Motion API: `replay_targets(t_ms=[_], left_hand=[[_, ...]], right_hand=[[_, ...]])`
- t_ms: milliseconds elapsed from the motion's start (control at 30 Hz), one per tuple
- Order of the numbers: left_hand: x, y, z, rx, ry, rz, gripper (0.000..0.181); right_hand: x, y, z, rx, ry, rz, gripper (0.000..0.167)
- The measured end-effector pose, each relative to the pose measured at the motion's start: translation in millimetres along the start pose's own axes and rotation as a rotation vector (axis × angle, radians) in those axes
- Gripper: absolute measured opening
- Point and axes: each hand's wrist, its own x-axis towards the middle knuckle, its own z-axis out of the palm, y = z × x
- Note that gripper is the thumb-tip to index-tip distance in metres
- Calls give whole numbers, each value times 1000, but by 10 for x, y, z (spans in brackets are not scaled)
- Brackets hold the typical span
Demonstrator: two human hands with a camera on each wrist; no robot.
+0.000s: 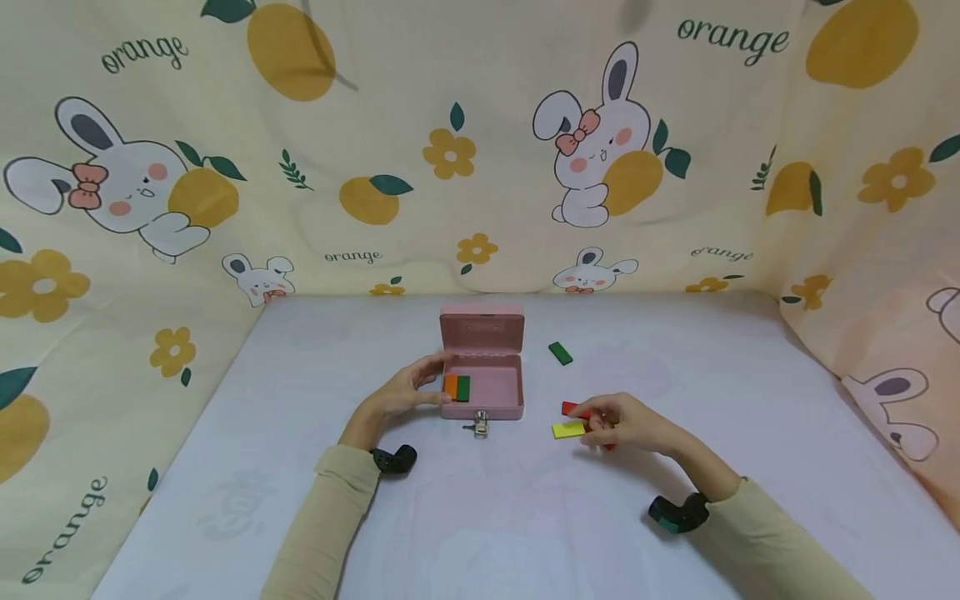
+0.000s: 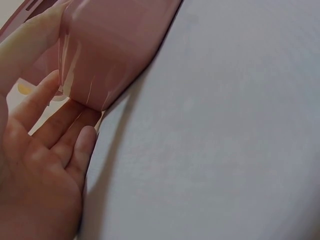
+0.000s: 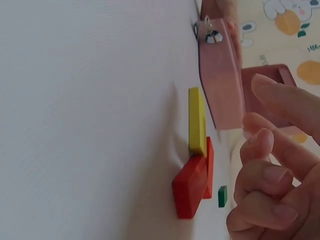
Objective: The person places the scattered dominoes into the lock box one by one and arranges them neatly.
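Fingers of our left hand [image 1: 401, 390] grasp the left end of the pink box [image 1: 487, 412], lid up; our right hand [image 1: 630, 423] has loosely bent fingers, holding nothing, hovering over the blocks on the right. Box sits mid-table, orange block [image 1: 450, 386] and green block [image 1: 463, 388] side by side at its left inside. Lock with key [image 1: 481, 424] on the box front. Yellow block [image 1: 568, 430] and two red blocks lie under our right hand; second green block [image 1: 560, 353] lies farther back, apart. White table [image 1: 465, 517], orange-and-rabbit cloth [image 1: 450, 75] behind and at both sides. Dark wrist cameras [image 1: 395, 460] on both wrists. In the way: right fingers cover part of the reds from the head, left hand masks the box's left wall. Right wrist view clears up the reds: nearer red block [image 3: 191, 186] meets the yellow's end, other red block [image 3: 210, 167] just behind, fingers apart from all three. Left wrist view adds fingertips at the box's outer wall; only the head view shows the box contents.
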Motion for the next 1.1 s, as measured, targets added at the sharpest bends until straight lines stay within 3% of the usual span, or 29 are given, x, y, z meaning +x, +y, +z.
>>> replay_targets(t_ms=[400, 1100], left_hand=[[0, -37, -7, 14, 3, 4, 78], [0, -5, -1, 25, -4, 9, 79]], right_hand=[[-111, 90, -75, 1, -48, 15, 36], [-142, 250, -167, -19, -60, -55, 45]])
